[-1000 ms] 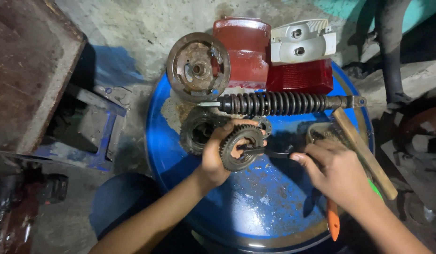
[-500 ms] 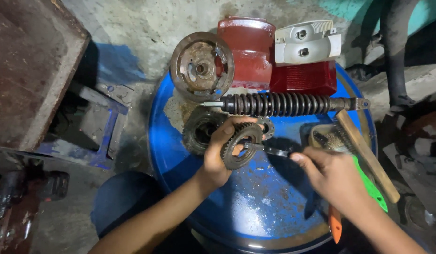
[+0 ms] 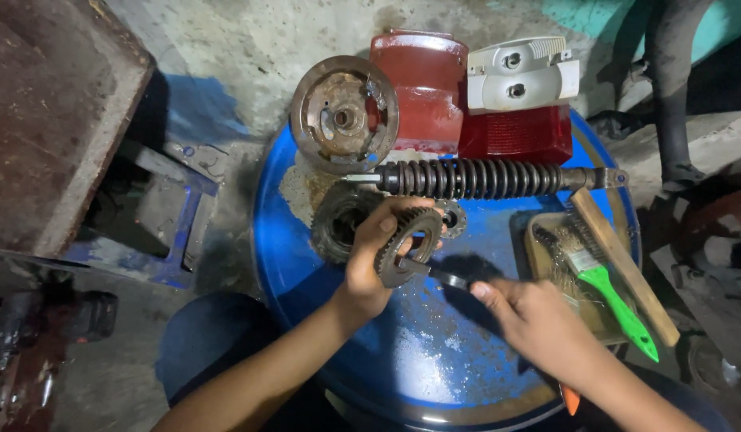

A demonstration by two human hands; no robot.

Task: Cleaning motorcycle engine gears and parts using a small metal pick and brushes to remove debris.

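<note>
The gear (image 3: 404,246) is up on its edge over the blue drum (image 3: 306,264), held tight in the fingers of the left hand (image 3: 370,268). The right hand (image 3: 538,324) is closed around a dark tool (image 3: 438,274) whose tip touches the gear. If the tool slips on the teeth, it could poke the fingers, or the gear could drop and roll into the spring (image 3: 474,178) close behind it

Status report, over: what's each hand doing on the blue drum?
Left hand grips gear upright. Right hand holds dark tool against it. Coil spring shock lies behind, apart.
</note>
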